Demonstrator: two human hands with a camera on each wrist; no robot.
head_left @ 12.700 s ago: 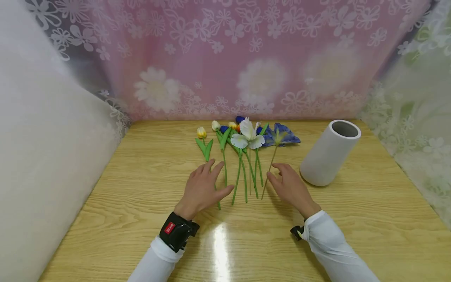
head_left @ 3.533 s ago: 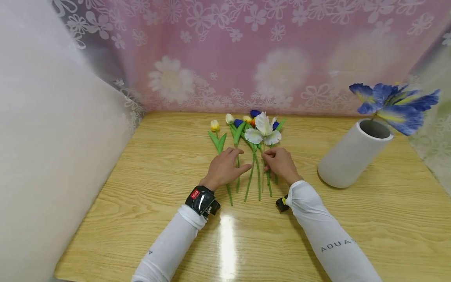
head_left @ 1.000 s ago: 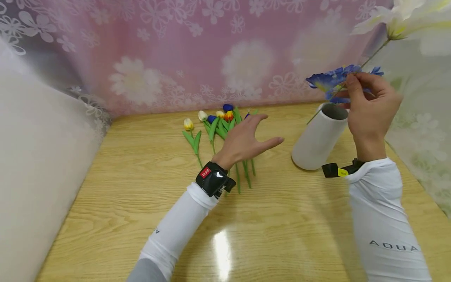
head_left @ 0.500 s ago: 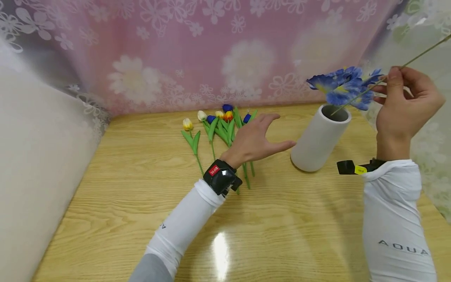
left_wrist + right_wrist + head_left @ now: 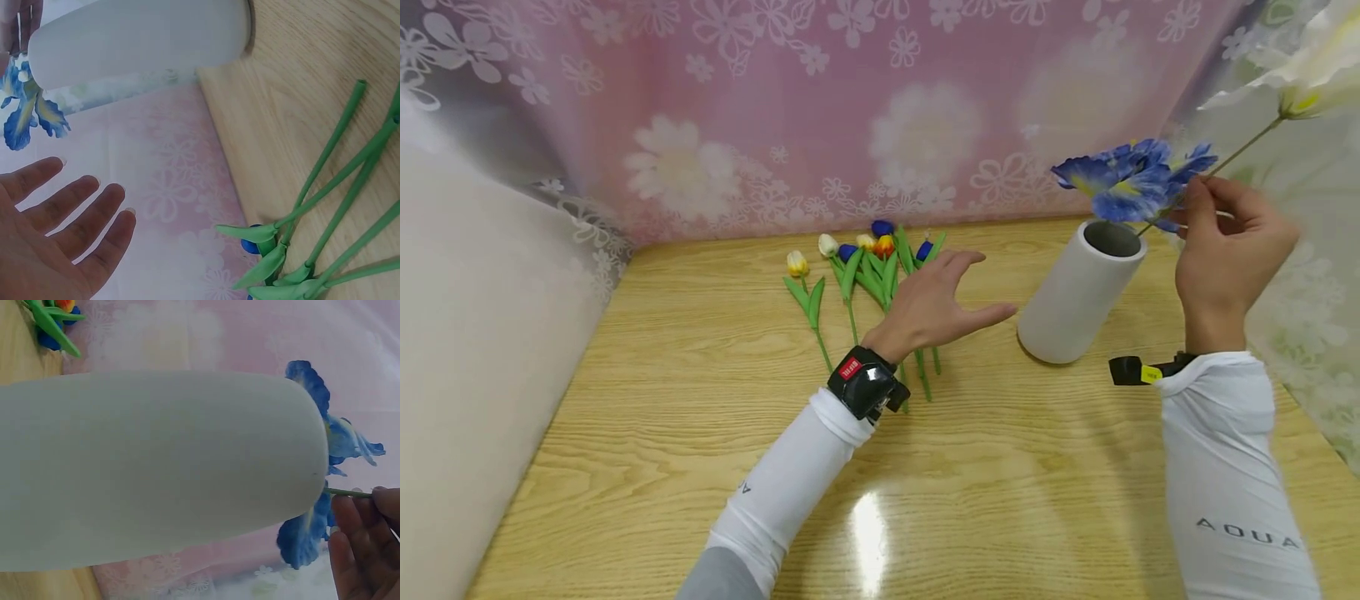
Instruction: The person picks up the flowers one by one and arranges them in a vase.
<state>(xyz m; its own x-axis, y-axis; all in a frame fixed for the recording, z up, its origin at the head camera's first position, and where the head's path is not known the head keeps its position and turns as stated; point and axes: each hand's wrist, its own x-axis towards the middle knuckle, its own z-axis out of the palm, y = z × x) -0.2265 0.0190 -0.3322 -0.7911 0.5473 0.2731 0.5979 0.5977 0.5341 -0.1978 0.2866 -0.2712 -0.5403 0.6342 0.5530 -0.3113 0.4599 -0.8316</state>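
Observation:
My right hand (image 5: 1236,250) pinches the thin stem (image 5: 350,493) of a white iris (image 5: 1311,71) between thumb and fingers. The white bloom leans up and right, partly cut off by the frame edge. The stem's lower part meets the mouth of a white vase (image 5: 1075,300), its end hidden there. A blue iris (image 5: 1123,183) stands in the vase, petals over the rim. My left hand (image 5: 928,308) hovers with fingers and thumb spread, holding nothing, over artificial tulips (image 5: 880,279) and left of the vase.
The tulips, in yellow, white, orange and blue, lie on the wooden table (image 5: 700,467) with stems toward me. One yellow-white tulip (image 5: 797,264) lies apart on the left. A pink floral curtain (image 5: 820,133) hangs along the back edge.
Since the first frame, the blue iris went from table to vase and the white iris was picked up. In the last half second my right hand moved left and down, bringing the stem to the rim.

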